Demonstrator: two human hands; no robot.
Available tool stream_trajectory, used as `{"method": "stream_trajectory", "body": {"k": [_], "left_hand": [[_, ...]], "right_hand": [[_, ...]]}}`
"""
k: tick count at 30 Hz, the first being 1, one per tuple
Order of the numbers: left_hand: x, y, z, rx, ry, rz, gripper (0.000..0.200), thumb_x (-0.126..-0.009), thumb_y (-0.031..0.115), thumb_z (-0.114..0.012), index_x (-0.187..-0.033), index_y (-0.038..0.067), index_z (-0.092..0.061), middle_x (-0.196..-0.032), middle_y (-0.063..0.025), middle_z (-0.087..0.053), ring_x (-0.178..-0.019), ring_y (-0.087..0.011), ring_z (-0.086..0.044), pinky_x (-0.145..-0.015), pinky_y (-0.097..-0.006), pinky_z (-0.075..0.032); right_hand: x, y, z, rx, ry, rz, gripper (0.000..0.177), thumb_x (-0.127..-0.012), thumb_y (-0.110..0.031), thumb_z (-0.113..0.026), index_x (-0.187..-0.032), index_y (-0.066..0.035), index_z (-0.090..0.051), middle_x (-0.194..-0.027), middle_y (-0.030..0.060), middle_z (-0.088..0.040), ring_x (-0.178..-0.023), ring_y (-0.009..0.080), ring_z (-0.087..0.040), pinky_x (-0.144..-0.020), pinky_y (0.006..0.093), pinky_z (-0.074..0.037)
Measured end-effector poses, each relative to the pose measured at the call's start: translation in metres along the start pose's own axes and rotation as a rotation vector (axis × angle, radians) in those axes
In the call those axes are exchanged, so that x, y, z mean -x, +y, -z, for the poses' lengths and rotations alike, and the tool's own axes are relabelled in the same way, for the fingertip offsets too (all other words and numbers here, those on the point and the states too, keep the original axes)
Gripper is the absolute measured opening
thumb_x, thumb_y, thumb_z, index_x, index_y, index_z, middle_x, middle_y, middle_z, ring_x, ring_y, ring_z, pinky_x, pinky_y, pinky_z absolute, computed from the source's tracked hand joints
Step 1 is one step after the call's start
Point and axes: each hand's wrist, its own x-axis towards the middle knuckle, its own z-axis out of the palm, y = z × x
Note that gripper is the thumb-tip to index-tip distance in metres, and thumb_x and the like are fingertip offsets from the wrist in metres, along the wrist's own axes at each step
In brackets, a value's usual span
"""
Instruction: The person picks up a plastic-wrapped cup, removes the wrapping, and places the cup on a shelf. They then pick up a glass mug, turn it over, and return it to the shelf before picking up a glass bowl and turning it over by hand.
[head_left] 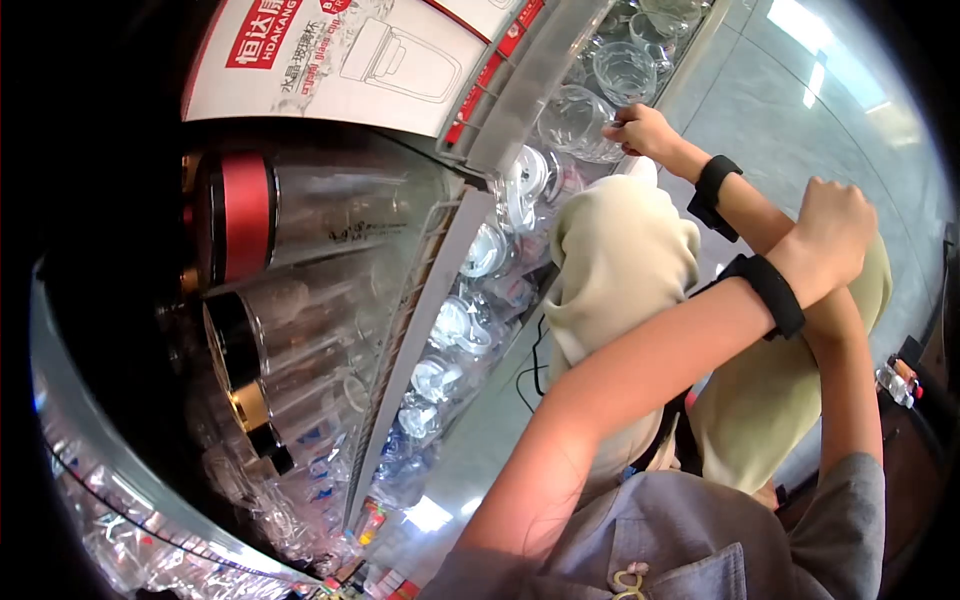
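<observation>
My right hand [640, 130] reaches to the lower shelf, its fingers closed at the rim of a clear glass cup [580, 122]. Another clear glass cup [625, 72] stands close beside that one. My left forearm crosses over my right arm. Past the crossing, my left hand [828, 232] is curled in a fist, its back toward me, and nothing shows in it; the fingertips are hidden. Both wrists wear a black band.
Clear jars with white lids [485, 250] line the lower shelf. Above them, a wire-edged shelf holds large glass bottles [330, 215] with red, black or gold lids. A printed cardboard box [330, 60] sits at the upper left. Grey floor tiles [760, 90] lie beyond my knees.
</observation>
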Motion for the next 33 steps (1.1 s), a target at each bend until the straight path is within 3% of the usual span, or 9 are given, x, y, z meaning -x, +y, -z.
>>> {"method": "stream_trajectory", "body": {"k": [5, 9, 13, 16, 23, 26, 29, 32, 33], "left_hand": [[-0.017, 0.003, 0.006, -0.026, -0.035, 0.019, 0.008, -0.064, 0.011, -0.064, -0.071, 0.011, -0.068, -0.074, -0.0097, -0.066, -0.076, -0.0238, -0.066, -0.065, -0.0336, -0.049], [-0.019, 0.007, 0.005, -0.083, -0.092, 0.015, 0.009, -0.065, 0.012, -0.066, -0.074, 0.014, -0.068, -0.076, -0.0054, -0.067, -0.080, -0.0202, -0.065, -0.068, -0.0304, -0.046], [-0.027, 0.011, -0.008, -0.185, -0.205, 0.056, 0.021, -0.068, 0.022, -0.071, -0.088, 0.017, -0.067, -0.087, 0.0010, -0.064, -0.093, -0.0154, -0.059, -0.078, -0.0313, -0.038], [-0.026, 0.014, -0.006, -0.182, -0.274, 0.016, 0.022, -0.069, 0.023, -0.071, -0.090, 0.017, -0.067, -0.089, 0.0016, -0.064, -0.093, -0.0154, -0.057, -0.079, -0.0321, -0.037], [-0.022, 0.015, -0.008, -0.196, -0.206, 0.028, 0.022, -0.070, 0.023, -0.070, -0.090, 0.017, -0.066, -0.086, 0.0019, -0.062, -0.094, -0.0154, -0.055, -0.078, -0.0328, -0.036], [-0.023, 0.017, -0.010, -0.218, -0.218, 0.023, 0.022, -0.070, 0.023, -0.070, -0.091, 0.017, -0.066, -0.085, 0.0020, -0.062, -0.094, -0.0152, -0.055, -0.077, -0.0332, -0.035], [-0.024, 0.020, -0.019, -0.238, -0.199, 0.029, 0.022, -0.071, 0.023, -0.070, -0.092, 0.016, -0.066, -0.087, 0.0012, -0.061, -0.094, -0.0157, -0.055, -0.077, -0.0338, -0.035], [-0.022, 0.021, -0.016, -0.277, -0.230, 0.018, 0.022, -0.072, 0.022, -0.069, -0.093, 0.015, -0.066, -0.090, -0.0002, -0.060, -0.094, -0.0166, -0.055, -0.076, -0.0346, -0.035], [-0.023, 0.021, -0.019, -0.274, -0.245, 0.020, 0.022, -0.073, 0.022, -0.068, -0.094, 0.015, -0.066, -0.091, -0.0005, -0.060, -0.094, -0.0169, -0.055, -0.076, -0.0348, -0.035]], "right_hand": [[-0.017, 0.012, 0.004, -0.125, -0.100, 0.034, 0.022, -0.082, -0.016, -0.066, -0.079, 0.003, -0.056, -0.065, 0.0022, -0.050, -0.052, 0.0102, -0.043, -0.048, 0.0264, -0.037], [-0.027, 0.025, 0.007, -0.220, -0.219, 0.048, 0.025, -0.085, -0.011, -0.062, -0.069, -0.004, -0.045, -0.062, -0.0019, -0.038, -0.053, 0.0080, -0.035, -0.048, 0.0267, -0.030], [-0.031, 0.039, 0.004, -0.227, -0.207, 0.082, 0.026, -0.086, -0.012, -0.061, -0.068, -0.006, -0.042, -0.062, -0.0026, -0.036, -0.055, 0.0079, -0.035, -0.050, 0.0249, -0.029], [-0.031, 0.049, 0.001, -0.274, -0.168, 0.056, 0.026, -0.086, -0.013, -0.060, -0.068, -0.007, -0.043, -0.063, -0.0030, -0.036, -0.056, 0.0079, -0.035, -0.051, 0.0244, -0.030], [-0.030, 0.066, 0.007, -0.258, -0.174, 0.047, 0.025, -0.086, -0.014, -0.058, -0.068, -0.008, -0.042, -0.061, -0.0041, -0.033, -0.056, 0.0074, -0.033, -0.053, 0.0240, -0.030], [-0.032, 0.066, 0.015, -0.276, -0.277, 0.021, 0.017, -0.083, -0.010, -0.058, -0.075, -0.007, -0.044, -0.067, -0.0027, -0.038, -0.060, 0.0072, -0.039, -0.060, 0.0228, -0.036], [-0.034, 0.067, 0.013, -0.188, -0.157, 0.074, 0.013, -0.077, -0.009, -0.061, -0.082, -0.002, -0.050, -0.073, 0.0005, -0.047, -0.067, 0.0109, -0.047, -0.066, 0.0247, -0.040], [-0.047, 0.069, 0.021, 0.189, 0.028, 0.232, 0.025, -0.074, -0.012, -0.065, -0.093, 0.001, -0.055, -0.082, 0.0046, -0.055, -0.079, 0.0158, -0.053, -0.072, 0.0277, -0.043], [-0.050, 0.069, 0.025, 0.272, 0.022, 0.227, 0.028, -0.075, -0.012, -0.066, -0.101, -0.002, -0.057, -0.092, 0.0074, -0.060, -0.086, 0.0212, -0.054, -0.075, 0.0304, -0.044]]}}
